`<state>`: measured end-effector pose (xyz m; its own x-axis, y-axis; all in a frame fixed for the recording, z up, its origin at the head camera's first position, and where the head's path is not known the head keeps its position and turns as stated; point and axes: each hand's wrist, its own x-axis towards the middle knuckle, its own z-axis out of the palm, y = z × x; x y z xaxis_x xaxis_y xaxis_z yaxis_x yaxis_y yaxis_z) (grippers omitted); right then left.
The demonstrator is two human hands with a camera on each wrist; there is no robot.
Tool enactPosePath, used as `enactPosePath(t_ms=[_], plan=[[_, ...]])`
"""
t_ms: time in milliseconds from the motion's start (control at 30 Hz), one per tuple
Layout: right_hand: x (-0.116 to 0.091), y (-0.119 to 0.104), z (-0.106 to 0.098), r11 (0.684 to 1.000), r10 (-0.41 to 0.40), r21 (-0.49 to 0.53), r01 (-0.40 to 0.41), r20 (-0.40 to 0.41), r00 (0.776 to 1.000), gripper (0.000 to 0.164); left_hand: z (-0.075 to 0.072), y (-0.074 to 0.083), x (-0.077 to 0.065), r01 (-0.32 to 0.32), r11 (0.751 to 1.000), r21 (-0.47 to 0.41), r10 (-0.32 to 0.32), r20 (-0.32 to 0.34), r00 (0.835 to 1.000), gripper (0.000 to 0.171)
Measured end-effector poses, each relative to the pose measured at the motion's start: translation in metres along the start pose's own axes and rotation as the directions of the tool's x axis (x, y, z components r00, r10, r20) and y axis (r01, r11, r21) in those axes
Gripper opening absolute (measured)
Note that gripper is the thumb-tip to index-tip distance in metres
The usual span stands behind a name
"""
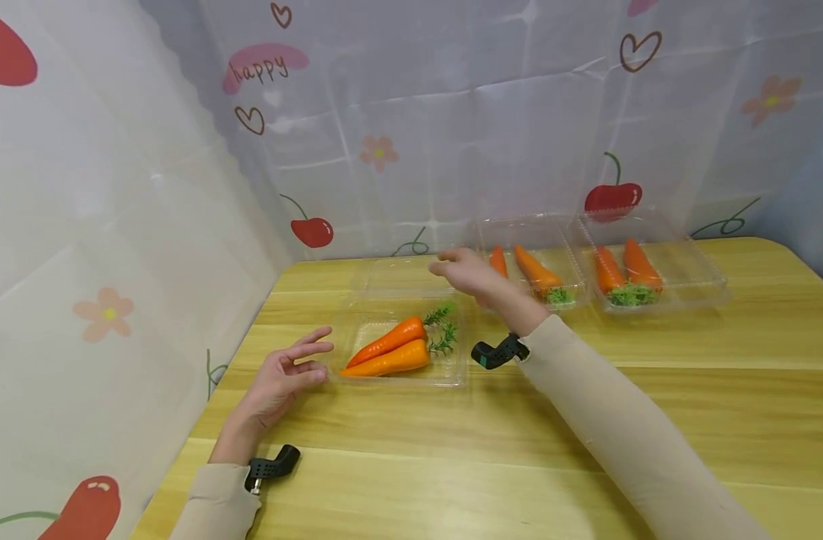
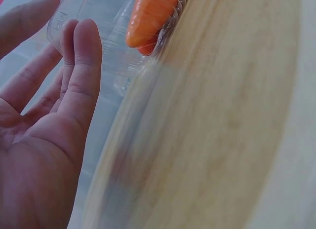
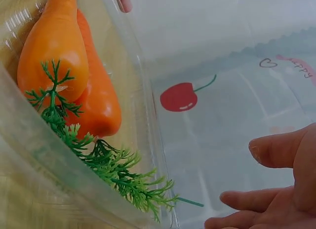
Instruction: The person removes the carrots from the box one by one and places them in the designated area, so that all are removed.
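Observation:
Two orange carrots with green tops, an upper carrot [image 1: 388, 340] and a lower carrot [image 1: 392, 360], lie side by side in a clear plastic container [image 1: 400, 382]. Its clear lid [image 1: 397, 276] is folded back behind it. At the container's left side is my left hand [image 1: 283, 384], its fingers parted and the fingertips close to the rim. My right hand [image 1: 472, 276] reaches over to the lid's right side. Thumb and fingers stand apart with nothing between them in the right wrist view, where leafy green tops [image 3: 121, 177] show near the container's edge.
Back right, two more clear containers stand side by side, a nearer-left box [image 1: 573, 304] and a right box [image 1: 711, 296], each with two carrots inside. The wooden table [image 1: 452, 465] meets a patterned curtain [image 1: 438, 150] behind and at the left.

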<state>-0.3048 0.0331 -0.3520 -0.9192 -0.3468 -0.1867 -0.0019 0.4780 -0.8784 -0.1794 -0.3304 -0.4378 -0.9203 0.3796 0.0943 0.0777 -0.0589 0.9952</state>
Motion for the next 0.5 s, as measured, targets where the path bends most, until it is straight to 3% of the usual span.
enactPosePath(t_ms=[267, 500], plan=[[-0.001, -0.003, 0.005, 0.998, -0.066, 0.027, 0.065, 0.031, 0.997, 0.051, 0.0, 0.0, -0.001, 0.006, 1.0, 0.012, -0.006, -0.013, 1.0, 0.049], [0.002, -0.002, 0.011, 0.983, -0.186, 0.02, 0.185, 0.072, 0.98, 0.041, -0.001, -0.001, 0.001, 0.004, 1.0, 0.012, -0.004, -0.009, 1.0, 0.051]])
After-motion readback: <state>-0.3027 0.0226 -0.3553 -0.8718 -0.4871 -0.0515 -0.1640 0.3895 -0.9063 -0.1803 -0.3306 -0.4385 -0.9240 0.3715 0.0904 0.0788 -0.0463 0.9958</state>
